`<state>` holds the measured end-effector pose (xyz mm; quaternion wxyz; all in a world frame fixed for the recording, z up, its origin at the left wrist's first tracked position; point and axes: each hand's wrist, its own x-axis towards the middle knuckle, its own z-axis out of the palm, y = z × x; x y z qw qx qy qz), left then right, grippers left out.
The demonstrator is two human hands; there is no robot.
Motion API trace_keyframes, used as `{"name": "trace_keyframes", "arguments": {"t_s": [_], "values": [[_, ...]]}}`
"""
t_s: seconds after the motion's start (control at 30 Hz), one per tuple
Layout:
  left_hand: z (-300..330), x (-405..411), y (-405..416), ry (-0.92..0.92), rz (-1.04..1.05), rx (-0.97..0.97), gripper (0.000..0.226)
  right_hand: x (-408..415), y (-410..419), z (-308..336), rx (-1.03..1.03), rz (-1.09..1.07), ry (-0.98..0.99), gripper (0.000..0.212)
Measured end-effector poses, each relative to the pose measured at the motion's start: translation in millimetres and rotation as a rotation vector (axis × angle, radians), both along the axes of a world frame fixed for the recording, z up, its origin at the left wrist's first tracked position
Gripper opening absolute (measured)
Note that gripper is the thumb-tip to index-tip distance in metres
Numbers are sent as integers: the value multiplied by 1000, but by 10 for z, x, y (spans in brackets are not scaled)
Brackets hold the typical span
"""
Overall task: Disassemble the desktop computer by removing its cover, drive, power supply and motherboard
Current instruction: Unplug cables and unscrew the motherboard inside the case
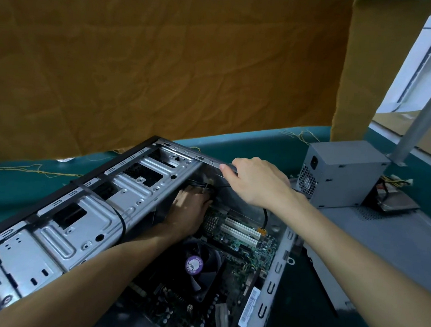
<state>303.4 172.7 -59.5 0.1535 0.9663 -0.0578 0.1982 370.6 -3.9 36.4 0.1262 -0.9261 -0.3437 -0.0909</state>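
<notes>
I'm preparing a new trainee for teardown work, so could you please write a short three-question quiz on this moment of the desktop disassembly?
1. True or false: the power supply is already out of the computer case and stands on the table to its right.
2. What does the right hand grip? A) the far top edge of the case B) the fan C) a screwdriver
3. Fill in: the left hand reaches down inside the case, just beyond the two white ____ on the motherboard.

Key: 1 true; 2 A; 3 expansion slots. Whether the left hand's fingers hold a cable cannot be seen.
</notes>
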Motion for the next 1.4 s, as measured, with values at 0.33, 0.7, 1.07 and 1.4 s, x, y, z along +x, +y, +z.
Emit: {"name": "trace_keyframes", "arguments": {"t_s": [0.33,0.7,1.07,1.4], "values": [[-124,30,29,-1,99,-215,25,1,-10,-8,2,7,-21,52],[-148,53,38,-14,30,-218,18,-4,-10,-14,-9,-11,-31,52],[-81,24,22,-31,-38,-88,13,-38,-5,15,-12,-14,-10,54],[-78,4,-6,18,48,-266,16,-41,-15,24,-17,-5,-10,54]]}}
